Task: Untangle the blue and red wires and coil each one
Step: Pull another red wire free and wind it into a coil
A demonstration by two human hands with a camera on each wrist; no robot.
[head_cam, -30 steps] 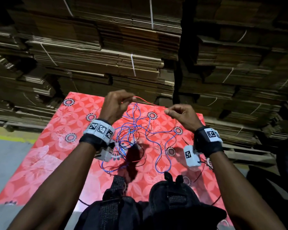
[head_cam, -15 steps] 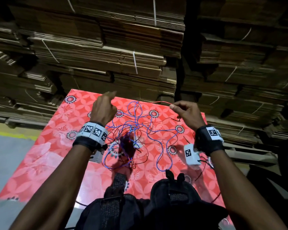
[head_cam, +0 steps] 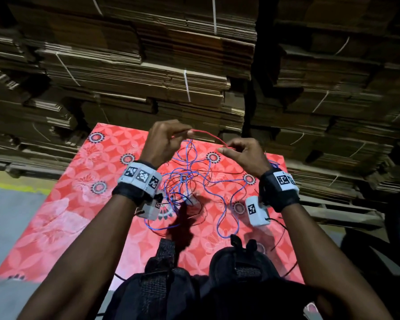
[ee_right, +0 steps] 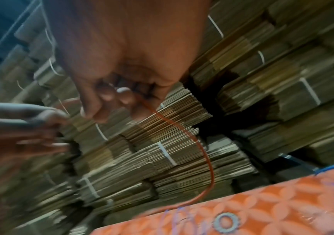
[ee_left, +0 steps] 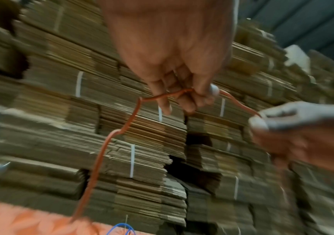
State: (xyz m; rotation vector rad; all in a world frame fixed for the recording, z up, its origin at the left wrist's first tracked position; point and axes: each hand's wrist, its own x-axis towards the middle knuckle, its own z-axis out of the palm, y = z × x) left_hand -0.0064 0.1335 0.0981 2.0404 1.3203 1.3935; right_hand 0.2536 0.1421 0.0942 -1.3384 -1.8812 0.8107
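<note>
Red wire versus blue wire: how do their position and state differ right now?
The thin red wire is partly lifted, a stretch spanning between the left hand and the right hand, pinched by both; the thin blue wire is in neither hand. The red wire's lifted stretch runs in one shallow arc; the blue wire sprawls in many crossing loops on the red floral mat. Both are uncoiled, and lower down they are tangled together.

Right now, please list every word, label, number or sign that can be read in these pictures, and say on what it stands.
No readable words or numbers anywhere.
Left wristband: black-and-white square code markers only, no letters.
Right wristband and wrist camera: likewise code markers only.
Cardboard stacks: no print visible.
Red cloth: flower pattern only.
</note>
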